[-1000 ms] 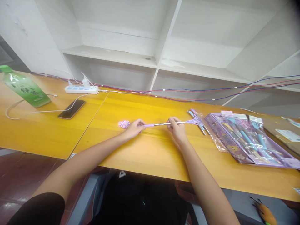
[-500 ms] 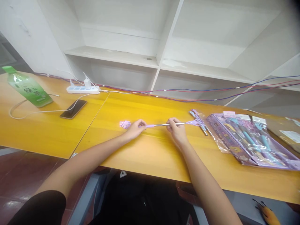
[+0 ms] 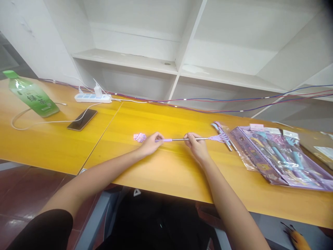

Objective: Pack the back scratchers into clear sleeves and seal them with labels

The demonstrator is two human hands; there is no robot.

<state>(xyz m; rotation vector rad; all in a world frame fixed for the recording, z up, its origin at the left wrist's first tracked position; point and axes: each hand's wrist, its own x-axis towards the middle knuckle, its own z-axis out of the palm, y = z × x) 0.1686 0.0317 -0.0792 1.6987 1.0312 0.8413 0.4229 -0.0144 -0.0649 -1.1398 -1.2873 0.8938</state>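
Note:
Between my hands a telescopic back scratcher [image 3: 177, 139] is stretched out level, with a purple grip, a thin metal rod and a purple claw head on the right. My left hand [image 3: 152, 143] is closed on its purple grip. With my right hand [image 3: 194, 144] I pinch the metal rod short of the claw. Small pink printed cards [image 3: 139, 138] lie beside my left hand. Right of the claw head, more back scratchers [image 3: 224, 135] rest on the table, partly beside clear plastic wrap [image 3: 243, 156].
A purple printed box [image 3: 270, 166] of wrapped back scratchers stands on the right, a brown package [image 3: 316, 146] behind it. To the left are a green bottle [image 3: 35, 97], a phone [image 3: 82, 119] and a white power strip [image 3: 92, 98]. Cables [image 3: 197, 100] run along the back.
The claw head has turned slightly about the rod and looks flatter. Both hands keep their hold in nearly the same place. The whole view has shifted a little.

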